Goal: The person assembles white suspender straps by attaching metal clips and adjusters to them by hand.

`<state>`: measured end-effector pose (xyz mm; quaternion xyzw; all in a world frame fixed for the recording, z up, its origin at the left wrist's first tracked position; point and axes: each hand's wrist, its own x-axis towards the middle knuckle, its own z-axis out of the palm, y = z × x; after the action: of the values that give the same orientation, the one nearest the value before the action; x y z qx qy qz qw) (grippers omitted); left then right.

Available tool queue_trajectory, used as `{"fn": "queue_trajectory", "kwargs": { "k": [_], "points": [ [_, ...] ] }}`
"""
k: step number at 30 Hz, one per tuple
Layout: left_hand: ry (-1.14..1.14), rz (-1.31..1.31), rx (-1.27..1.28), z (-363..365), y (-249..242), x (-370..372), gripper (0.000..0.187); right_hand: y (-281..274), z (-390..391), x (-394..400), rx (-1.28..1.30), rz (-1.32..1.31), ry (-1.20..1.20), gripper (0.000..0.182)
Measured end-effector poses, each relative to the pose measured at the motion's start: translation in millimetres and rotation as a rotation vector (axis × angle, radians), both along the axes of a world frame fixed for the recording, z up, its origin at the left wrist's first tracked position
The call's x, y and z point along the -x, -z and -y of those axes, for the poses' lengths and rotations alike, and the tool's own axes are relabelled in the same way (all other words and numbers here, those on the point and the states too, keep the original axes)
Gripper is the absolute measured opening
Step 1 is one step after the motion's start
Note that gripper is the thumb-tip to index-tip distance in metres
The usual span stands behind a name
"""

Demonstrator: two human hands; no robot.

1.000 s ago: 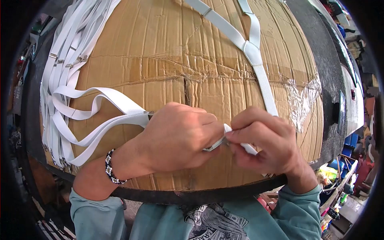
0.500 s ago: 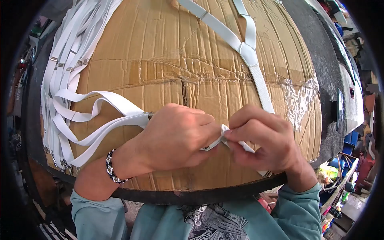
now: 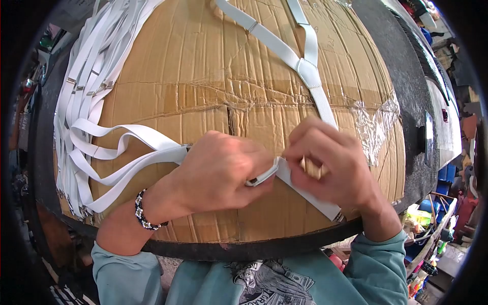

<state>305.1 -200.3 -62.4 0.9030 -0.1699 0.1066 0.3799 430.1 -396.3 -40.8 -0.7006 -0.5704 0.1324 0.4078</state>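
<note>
White elastic suspenders lie over the cardboard, with a stitched Y-shaped joining patch above my right hand. My left hand is closed around the end of a white suspender strap; a narrow metallic edge shows below its fingers. Close beside it, my right hand is curled, slightly blurred, its fingertips pinched at the strap's folded end. From between the hands, a strap length slants down right to a metal clip. Another pair of suspenders runs leftward from behind my left hand.
A thick bundle of white suspenders with metal adjusters covers the left side. Taped, creased cardboard tops the dark table. At lower right stands a crate of colourful items.
My right hand has shifted slightly up and left, its fingers curling more tightly. More of the slanting strap and its clip now shows. The Y-shaped suspenders have slid slightly left.
</note>
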Motion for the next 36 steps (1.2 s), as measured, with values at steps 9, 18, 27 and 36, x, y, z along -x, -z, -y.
{"fn": "queue_trajectory", "kwargs": {
  "k": [9, 18, 27, 36],
  "points": [
    [-0.033, 0.037, 0.117, -3.6, -9.5, -3.9, 0.037, -19.6, 11.1, -10.0, -0.041, -0.203, 0.268, 0.012],
    [-0.006, 0.129, 0.099, -7.1, -12.6, -3.1, 0.025, -31.8, 18.6, -8.0, -0.127, -0.612, 0.289, 0.015],
    [-0.051, 0.186, 0.01, -4.0, -11.5, -4.3, 0.025, -20.4, 14.6, 15.6, 0.047, -0.687, 0.091, 0.015],
    [-0.086, 0.051, 0.162, 1.2, -16.5, 0.8, 0.048, -16.8, 8.4, 18.0, 0.175, -0.791, 0.166, 0.015]
  ]
}}
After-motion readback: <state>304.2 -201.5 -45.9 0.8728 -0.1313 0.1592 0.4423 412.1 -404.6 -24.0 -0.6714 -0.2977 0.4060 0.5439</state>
